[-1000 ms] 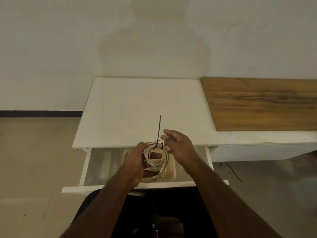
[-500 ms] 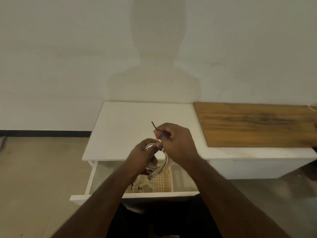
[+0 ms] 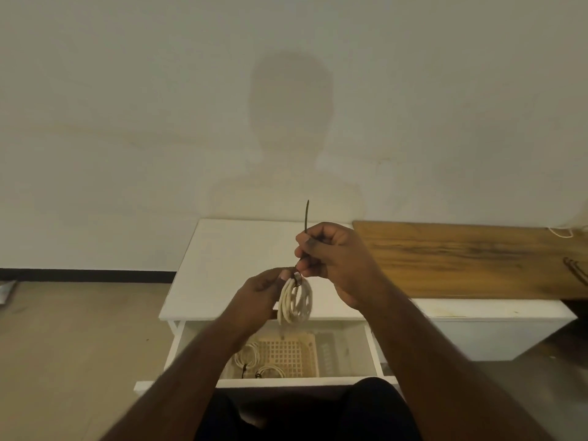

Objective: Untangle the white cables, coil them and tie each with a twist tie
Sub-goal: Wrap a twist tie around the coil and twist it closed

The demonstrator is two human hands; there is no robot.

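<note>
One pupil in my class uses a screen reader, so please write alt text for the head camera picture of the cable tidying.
A person's left hand holds a coiled white cable while the right hand pinches a dark twist tie at the coil's top. Below is an open white drawer with a basket and other coiled cables.

The middle of the twist tie (image 3: 307,214) is hidden inside the right hand (image 3: 337,259). The wooden board (image 3: 461,259) is cut off by the right edge. The coiled cable (image 3: 294,302) is blurred, so its plug cannot be made out.
</note>
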